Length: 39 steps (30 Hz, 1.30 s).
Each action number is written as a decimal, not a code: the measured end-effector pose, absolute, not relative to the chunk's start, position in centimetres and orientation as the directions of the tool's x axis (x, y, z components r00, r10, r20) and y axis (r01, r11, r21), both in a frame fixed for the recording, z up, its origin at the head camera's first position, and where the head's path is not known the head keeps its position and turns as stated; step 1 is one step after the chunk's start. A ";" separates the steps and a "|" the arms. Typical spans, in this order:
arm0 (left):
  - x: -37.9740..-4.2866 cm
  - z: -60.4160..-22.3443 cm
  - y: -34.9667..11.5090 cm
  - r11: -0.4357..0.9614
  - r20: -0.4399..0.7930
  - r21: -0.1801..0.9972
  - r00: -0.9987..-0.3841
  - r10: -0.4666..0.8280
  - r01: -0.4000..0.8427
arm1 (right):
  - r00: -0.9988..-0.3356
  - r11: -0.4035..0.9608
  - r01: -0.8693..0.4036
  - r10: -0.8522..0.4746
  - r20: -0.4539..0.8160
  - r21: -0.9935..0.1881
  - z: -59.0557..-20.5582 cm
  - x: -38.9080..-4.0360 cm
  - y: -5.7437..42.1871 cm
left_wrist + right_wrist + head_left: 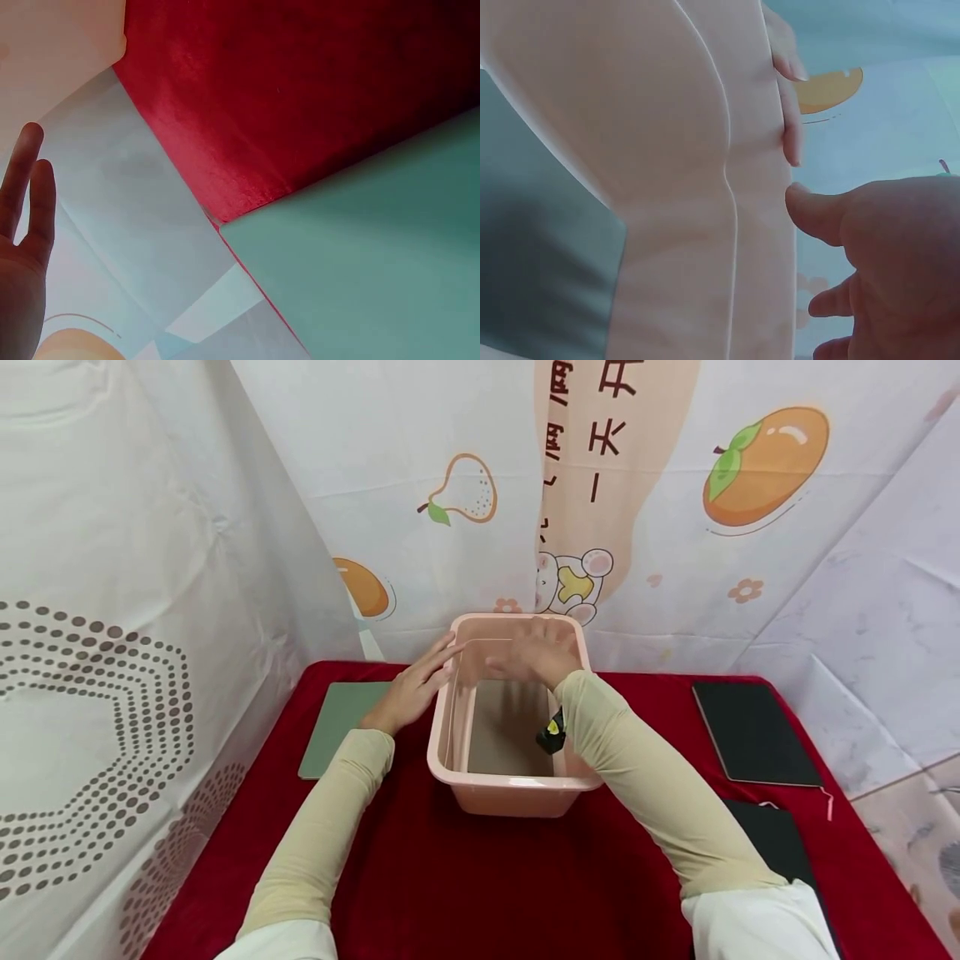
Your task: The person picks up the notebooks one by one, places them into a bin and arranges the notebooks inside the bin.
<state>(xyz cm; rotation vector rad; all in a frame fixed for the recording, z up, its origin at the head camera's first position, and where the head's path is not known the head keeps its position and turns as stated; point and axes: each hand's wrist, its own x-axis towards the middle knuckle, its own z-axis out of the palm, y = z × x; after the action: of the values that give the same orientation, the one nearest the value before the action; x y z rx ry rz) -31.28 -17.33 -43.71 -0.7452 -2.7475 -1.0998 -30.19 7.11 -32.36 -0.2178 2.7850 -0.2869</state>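
A pink plastic basin stands on the red cloth, its inner floor grey-brown. My left hand is at the basin's left rim, its straight fingers reaching to the edge. In the left wrist view the same hand shows extended fingers. Over the basin's far part is my right hand, blurred, holding nothing visible. The right wrist view has this hand with fingers loosely bent beside the basin wall. Left fingertips overlap the rim there.
A green notebook lies on the left of the red-covered table. To the right lie a black notebook and another black one, partly behind my sleeve. A small black item with a yellow mark shows beside my right sleeve.
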 end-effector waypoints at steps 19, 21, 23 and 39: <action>-31.2 -44.1 -17.2 0.623 0.260 0.627 -0.879 0.399 0.468 | -0.949 0.939 -0.246 -0.283 -0.136 -0.240 -31.3 -30.1 9.7; -31.2 -44.0 -17.2 0.622 0.263 0.627 -0.878 0.399 0.470 | -0.945 0.938 -0.262 -0.297 -0.135 -0.228 -31.2 -30.0 10.0; -31.2 -44.0 -17.2 0.623 0.264 0.624 -0.878 0.399 0.471 | -0.941 0.933 -0.282 -0.315 -0.127 -0.223 -31.0 -29.9 10.4; -31.3 -43.9 -17.3 0.620 0.276 0.625 -0.877 0.394 0.475 | -0.908 0.899 -0.407 -0.417 -0.030 -0.161 -30.0 -28.7 12.7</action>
<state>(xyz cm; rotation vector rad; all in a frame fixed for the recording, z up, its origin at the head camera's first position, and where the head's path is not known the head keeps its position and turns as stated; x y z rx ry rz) -31.25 -17.27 -43.89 -0.7335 -2.7254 -1.1009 -28.66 12.73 -30.00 -0.6515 2.9990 -0.2335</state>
